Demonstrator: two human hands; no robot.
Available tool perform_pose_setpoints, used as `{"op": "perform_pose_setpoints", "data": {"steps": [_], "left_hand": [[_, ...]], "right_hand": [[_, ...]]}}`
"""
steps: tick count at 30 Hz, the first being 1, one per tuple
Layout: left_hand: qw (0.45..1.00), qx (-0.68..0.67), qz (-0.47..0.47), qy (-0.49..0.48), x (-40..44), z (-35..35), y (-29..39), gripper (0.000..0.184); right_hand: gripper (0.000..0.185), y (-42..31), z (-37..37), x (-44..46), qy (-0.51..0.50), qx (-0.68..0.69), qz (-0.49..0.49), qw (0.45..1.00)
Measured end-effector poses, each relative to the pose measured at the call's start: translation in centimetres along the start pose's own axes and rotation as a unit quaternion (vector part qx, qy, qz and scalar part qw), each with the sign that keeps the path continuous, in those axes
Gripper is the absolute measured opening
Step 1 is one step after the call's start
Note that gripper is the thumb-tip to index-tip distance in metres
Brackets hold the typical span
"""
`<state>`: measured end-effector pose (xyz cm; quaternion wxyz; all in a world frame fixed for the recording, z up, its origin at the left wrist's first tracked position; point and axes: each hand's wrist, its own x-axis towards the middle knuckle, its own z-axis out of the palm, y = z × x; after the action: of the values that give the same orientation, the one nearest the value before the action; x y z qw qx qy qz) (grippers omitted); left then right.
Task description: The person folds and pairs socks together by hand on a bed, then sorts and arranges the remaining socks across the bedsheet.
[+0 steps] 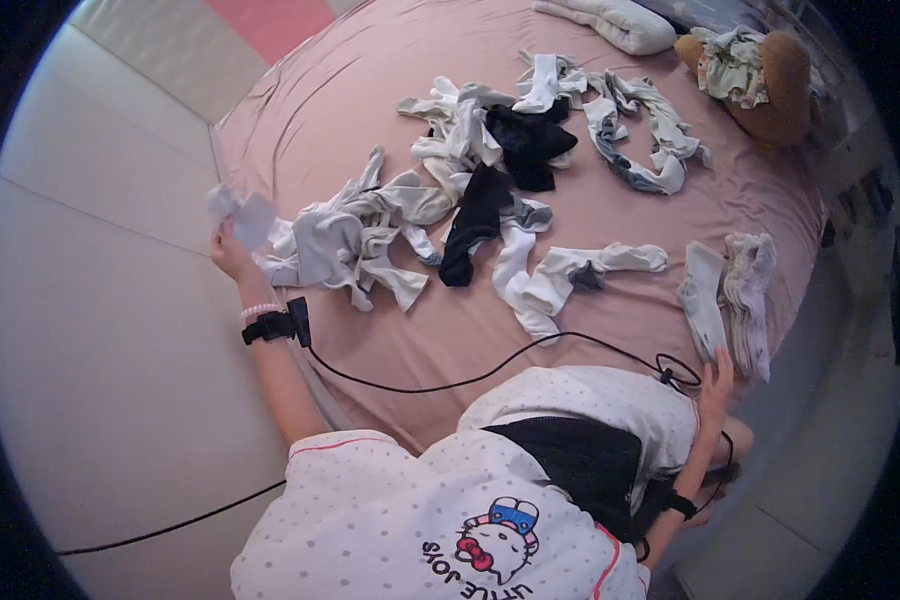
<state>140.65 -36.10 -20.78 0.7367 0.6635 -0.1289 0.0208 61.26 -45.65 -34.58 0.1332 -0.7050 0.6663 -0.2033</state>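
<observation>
At the left edge of the bed, my left hand [232,252] is raised and closed on a white sock [255,218]. A heap of white and grey socks [335,240] lies just right of that hand. My right hand [714,388] rests by my knee with its fingers stretched out, the tips touching the lower end of a flat white sock [704,290]. Right beside that sock is a stack of pale socks [748,300] laid lengthwise. Black socks [475,225] and more white ones are strewn across the middle of the bed.
The pink bedsheet [390,350] spreads under everything. A black cable [440,388] runs from my left wrist across my lap. A brown plush toy [785,85] and a rolled white cloth [615,25] lie at the back right. A padded wall [100,250] borders the left.
</observation>
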Motion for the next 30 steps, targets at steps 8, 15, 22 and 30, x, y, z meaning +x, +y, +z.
{"op": "perform_pose_setpoints", "data": {"steps": [8, 15, 22, 30], "left_hand": [[0.989, -0.048, 0.059, -0.127, -3.1, 2.9, 5.9, 0.025], [0.958, -0.176, -0.022, -0.223, -6.8, 6.3, 8.0, 0.026], [0.884, -0.106, 0.009, -0.455, -19.8, 11.8, 8.1, 0.011], [0.638, -0.101, 0.156, -0.748, -38.4, 20.6, 8.5, 0.024]], "right_hand": [[0.035, 0.2, 0.4, -0.3, 0.004, 0.008, 0.017, 1.000], [0.033, -0.8, -0.3, -0.4, 0.012, -0.004, 0.037, 0.999], [0.040, -10.4, -3.7, 2.5, 0.013, 0.176, -0.025, 0.984], [0.064, -24.7, -5.2, 6.0, -0.140, 0.508, -0.110, 0.843]]}}
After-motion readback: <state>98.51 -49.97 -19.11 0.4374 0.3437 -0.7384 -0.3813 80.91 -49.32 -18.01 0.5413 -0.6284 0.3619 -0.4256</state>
